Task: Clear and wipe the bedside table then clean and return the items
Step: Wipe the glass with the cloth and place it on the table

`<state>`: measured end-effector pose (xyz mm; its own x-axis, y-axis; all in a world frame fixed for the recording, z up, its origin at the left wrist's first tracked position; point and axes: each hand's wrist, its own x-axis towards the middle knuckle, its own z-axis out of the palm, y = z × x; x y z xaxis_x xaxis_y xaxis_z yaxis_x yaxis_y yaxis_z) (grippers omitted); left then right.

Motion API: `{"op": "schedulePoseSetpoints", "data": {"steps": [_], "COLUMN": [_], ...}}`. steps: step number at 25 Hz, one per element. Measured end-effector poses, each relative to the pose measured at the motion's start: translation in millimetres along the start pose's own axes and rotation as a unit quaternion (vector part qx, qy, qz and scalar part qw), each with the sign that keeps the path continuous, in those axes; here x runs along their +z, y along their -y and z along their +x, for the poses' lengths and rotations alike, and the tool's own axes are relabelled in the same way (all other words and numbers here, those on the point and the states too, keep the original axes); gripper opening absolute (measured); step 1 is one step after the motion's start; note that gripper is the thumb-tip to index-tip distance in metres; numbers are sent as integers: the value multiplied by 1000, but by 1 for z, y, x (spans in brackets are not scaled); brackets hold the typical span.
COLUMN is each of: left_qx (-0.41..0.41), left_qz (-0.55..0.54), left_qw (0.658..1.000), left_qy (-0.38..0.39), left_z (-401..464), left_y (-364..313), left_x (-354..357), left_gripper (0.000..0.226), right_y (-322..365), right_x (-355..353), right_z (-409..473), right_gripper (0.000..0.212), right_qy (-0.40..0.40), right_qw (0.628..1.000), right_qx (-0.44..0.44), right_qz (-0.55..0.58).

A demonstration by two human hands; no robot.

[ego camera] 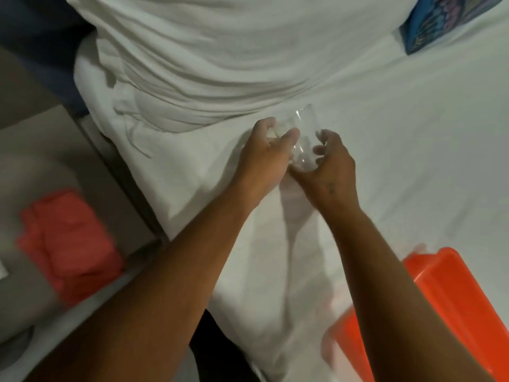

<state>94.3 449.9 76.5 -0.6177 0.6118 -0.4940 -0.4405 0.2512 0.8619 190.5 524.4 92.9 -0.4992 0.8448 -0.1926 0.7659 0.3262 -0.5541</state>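
Nearest the lens, two bare forearms, reaching out over a white bed. Beyond them, a clear glass, tilted, held between both hands above the sheet. Left hand half curled, fingers on the glass's left side. Right hand wrapped around its lower end, thumb and fingers closed on it. To the left, a folded red cloth on the grey counter. Low right, an orange bin. No legible writing anywhere.
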Motion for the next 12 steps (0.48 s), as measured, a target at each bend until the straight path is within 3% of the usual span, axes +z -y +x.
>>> {"op": "schedulePoseSetpoints", "data": {"steps": [2,5,8,10,12], "left_qx": [-15,-35,-28,-11,-6], "left_qz": [-113,-285,-365,-381,-381], "left_qw": [993,956,908,885,874], "left_qy": [-32,-50,-205,-269,-303], "left_z": [-17,-51,-81,-97,-114], "left_y": [7,32,75,103,134], "left_x": [-38,-136,-241,-300,-352], "left_gripper": [54,44,53,56,52], "right_y": [33,94,132,145,153], "right_x": [25,84,160,216,280], "right_z": [-34,-102,-144,-155,-165], "right_gripper": [85,76,43,34,41], "right_qy": [7,91,233,271,294], "right_qw": [997,977,931,923,922], "right_qx": [-39,-153,-224,-228,-249], "right_qz": [60,121,173,149,40]}}
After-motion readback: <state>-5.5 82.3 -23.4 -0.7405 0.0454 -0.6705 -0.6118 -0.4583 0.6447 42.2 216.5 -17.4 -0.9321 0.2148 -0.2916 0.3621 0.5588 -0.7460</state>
